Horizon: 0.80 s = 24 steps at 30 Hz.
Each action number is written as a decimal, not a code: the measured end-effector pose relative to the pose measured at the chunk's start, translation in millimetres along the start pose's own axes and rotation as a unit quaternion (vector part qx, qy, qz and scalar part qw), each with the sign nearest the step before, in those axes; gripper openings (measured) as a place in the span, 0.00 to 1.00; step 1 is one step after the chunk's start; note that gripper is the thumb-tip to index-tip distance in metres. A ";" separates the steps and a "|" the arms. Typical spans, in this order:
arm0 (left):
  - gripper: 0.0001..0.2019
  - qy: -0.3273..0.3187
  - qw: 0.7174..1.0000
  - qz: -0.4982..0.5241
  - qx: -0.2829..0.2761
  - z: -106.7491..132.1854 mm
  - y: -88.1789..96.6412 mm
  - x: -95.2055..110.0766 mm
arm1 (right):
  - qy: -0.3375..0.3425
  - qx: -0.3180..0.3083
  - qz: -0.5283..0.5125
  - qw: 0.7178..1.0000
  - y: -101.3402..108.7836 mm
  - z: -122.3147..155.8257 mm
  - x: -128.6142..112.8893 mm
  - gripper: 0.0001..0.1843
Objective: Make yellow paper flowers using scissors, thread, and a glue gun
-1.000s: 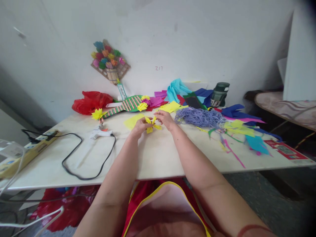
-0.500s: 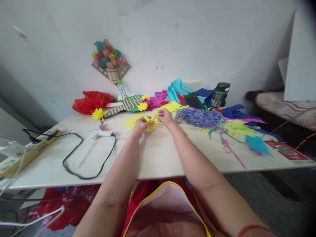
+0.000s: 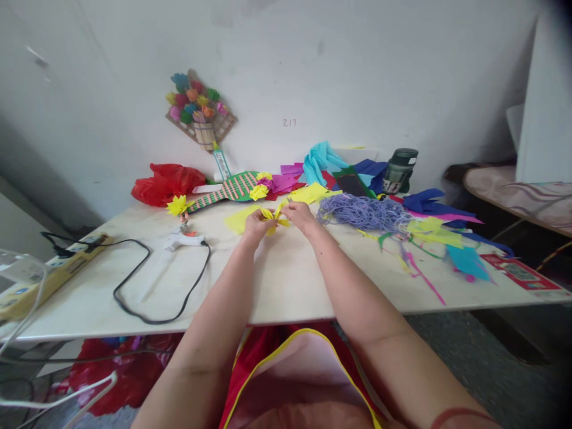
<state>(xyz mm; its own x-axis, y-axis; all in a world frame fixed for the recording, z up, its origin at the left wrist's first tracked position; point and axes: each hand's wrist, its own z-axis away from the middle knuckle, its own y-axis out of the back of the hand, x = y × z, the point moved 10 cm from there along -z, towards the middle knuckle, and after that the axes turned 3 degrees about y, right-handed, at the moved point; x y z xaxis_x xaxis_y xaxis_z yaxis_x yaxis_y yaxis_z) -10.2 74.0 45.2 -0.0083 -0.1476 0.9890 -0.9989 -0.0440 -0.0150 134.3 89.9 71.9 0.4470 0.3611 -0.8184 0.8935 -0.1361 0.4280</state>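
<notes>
Between my hands, above the middle of the table, is a yellow paper flower (image 3: 269,214) with loose petals. My left hand (image 3: 257,225) is closed on it, pinching its base between thumb and fingers. My right hand (image 3: 298,213) pinches a petal on its right side; the fingertips partly hide that petal. A flat yellow sheet of paper (image 3: 236,219) lies on the table behind my left hand. Beyond it rests a green, pink-striped, instrument-shaped craft (image 3: 241,187) with yellow and purple paper flowers (image 3: 259,192) at one end.
A white glue gun (image 3: 185,240) with a black cord lies left, near a yellow power strip (image 3: 58,274). Purple yarn (image 3: 361,211), colored paper scraps (image 3: 467,262) and a dark green bottle (image 3: 399,171) are at the right. A red plastic bag (image 3: 167,185) sits at the back left.
My right hand has shifted slightly down and its fingers have turned in at the flower's right petal. My left hand keeps its hold; the petals look more gathered.
</notes>
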 end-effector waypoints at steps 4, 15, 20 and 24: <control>0.19 -0.020 1.000 -0.021 0.012 -3.6 1.6 -0.4 | -0.032 -0.006 -0.039 0.999 -1.2 1.9 4.1 0.13; 0.18 -0.031 0.998 -0.055 0.021 -5.8 1.8 -0.3 | -0.065 -0.010 -0.097 0.993 -4.5 6.4 7.3 0.10; 0.16 -0.045 0.995 -0.082 0.031 -2.2 0.9 5.1 | -0.074 -0.010 -0.065 0.995 -5.6 5.6 10.9 0.09; 0.16 -0.075 0.990 -0.117 0.027 0.9 -1.8 12.4 | -0.090 -0.002 -0.081 0.993 -6.9 5.6 15.8 0.08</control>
<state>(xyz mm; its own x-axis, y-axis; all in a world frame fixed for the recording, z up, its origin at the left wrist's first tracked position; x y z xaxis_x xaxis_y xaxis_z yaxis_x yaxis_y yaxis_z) -8.5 71.4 57.3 0.2346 -0.2721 0.9332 -0.9687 -0.1458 0.2011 135.4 91.4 53.8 0.2979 0.2074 -0.9318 0.9544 -0.0852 0.2861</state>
